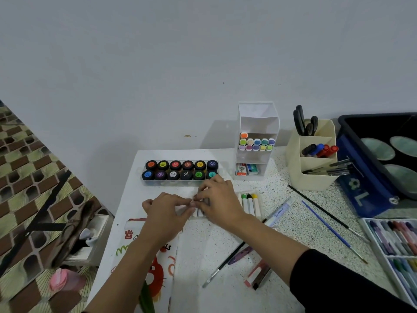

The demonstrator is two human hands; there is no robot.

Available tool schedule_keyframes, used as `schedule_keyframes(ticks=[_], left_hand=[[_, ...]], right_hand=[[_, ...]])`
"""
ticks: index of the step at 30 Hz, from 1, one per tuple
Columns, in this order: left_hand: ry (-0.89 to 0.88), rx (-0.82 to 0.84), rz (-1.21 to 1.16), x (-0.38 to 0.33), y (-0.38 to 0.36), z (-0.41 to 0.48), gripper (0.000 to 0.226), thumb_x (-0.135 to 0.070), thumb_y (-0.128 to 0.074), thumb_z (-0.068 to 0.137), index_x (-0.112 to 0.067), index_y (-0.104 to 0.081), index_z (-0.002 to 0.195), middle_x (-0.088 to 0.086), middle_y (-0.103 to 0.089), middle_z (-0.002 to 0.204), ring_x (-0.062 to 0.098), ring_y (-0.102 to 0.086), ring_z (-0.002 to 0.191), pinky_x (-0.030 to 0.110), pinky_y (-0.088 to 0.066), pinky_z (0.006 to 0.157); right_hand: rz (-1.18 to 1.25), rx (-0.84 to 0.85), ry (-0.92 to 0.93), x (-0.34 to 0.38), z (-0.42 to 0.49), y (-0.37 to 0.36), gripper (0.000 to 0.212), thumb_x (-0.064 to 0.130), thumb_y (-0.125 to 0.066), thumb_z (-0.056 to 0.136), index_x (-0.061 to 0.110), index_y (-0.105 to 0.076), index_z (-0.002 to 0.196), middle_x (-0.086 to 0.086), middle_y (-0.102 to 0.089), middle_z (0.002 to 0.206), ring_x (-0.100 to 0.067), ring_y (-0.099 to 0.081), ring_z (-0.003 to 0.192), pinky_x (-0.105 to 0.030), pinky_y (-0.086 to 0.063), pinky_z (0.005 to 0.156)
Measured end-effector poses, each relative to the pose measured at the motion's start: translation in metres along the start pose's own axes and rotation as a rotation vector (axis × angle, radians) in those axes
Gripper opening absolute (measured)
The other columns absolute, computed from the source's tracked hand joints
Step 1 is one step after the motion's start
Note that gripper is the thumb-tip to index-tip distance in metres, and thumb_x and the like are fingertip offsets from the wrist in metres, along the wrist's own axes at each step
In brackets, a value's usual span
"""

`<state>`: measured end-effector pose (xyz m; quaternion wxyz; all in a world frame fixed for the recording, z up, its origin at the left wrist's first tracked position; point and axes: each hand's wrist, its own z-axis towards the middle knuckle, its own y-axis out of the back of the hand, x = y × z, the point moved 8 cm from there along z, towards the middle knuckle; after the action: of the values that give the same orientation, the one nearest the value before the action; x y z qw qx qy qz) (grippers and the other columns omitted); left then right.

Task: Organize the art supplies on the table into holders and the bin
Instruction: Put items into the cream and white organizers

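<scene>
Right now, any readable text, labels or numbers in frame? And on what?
"L": white, on the blue bin's front wall.
"ELS": end of a word on the printed sheet; rest hidden.
Paint jar lids, white marker, small boxes in the white holder: print too small or blurred to read.

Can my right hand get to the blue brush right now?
Probably yes: the blue brush lies uncovered on the table, with only the flat marker between. The right hand is busy at the crayons, though.
</scene>
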<state>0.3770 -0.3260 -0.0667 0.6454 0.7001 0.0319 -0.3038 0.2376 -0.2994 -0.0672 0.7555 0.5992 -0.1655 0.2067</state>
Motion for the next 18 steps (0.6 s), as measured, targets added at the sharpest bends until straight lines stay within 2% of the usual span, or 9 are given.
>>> schedule_keyframes(ticks=[5,9,14,16,18], left_hand=[[0.042,0.004,0.005,0.002,0.0,0.003,0.022,-0.052,-0.064,0.091,-0.045,-0.072,0.11,-0.017,-0.072,0.11,0.006,-0.049,0.111,0.035,-0.019,0.083],[0.042,0.014,0.029,0.002,0.001,0.003,0.028,-0.052,-0.064,0.091,-0.039,-0.072,0.114,-0.019,-0.067,0.123,0.008,-0.047,0.124,0.038,-0.021,0.09],[-0.107,-0.033,0.005,-0.021,0.004,0.0,0.024,-0.035,-0.06,0.097,-0.038,-0.067,0.119,-0.015,-0.061,0.127,0.01,-0.047,0.123,0.044,-0.024,0.104],[-0.2,0.018,0.042,-0.035,-0.004,-0.004,0.032,-0.033,-0.053,0.101,-0.034,-0.06,0.132,-0.013,-0.052,0.142,0.011,-0.039,0.136,0.045,-0.019,0.113],[-0.298,0.087,0.132,-0.046,-0.018,-0.01,0.043,-0.039,-0.037,0.105,-0.031,-0.046,0.146,-0.012,-0.036,0.157,0.01,-0.026,0.147,0.044,-0.01,0.118]], right_hand=[[-0.031,0.053,0.012,0.004,-0.002,-0.001,0.024,0.042,-0.06,0.097,0.029,-0.077,0.105,0.006,-0.057,0.102,-0.017,-0.039,0.106,-0.039,-0.034,0.086],[0.095,-0.029,-0.014,-0.005,-0.016,0.018,0.027,0.032,-0.057,0.101,0.023,-0.071,0.121,0.005,-0.061,0.103,-0.015,-0.048,0.101,-0.035,-0.041,0.086],[-0.021,-0.189,-0.091,-0.04,-0.053,0.059,0.014,0.019,-0.066,0.093,0.018,-0.076,0.102,0.005,-0.064,0.093,-0.015,-0.055,0.086,-0.033,-0.046,0.078],[-0.103,-0.181,-0.108,-0.054,-0.067,0.066,0.01,0.018,-0.069,0.09,0.019,-0.076,0.095,0.005,-0.065,0.09,-0.017,-0.055,0.084,-0.038,-0.048,0.077],[-0.164,-0.13,-0.103,-0.062,-0.079,0.065,0.008,0.019,-0.068,0.09,0.02,-0.076,0.094,0.007,-0.065,0.094,-0.017,-0.056,0.087,-0.041,-0.05,0.079]])
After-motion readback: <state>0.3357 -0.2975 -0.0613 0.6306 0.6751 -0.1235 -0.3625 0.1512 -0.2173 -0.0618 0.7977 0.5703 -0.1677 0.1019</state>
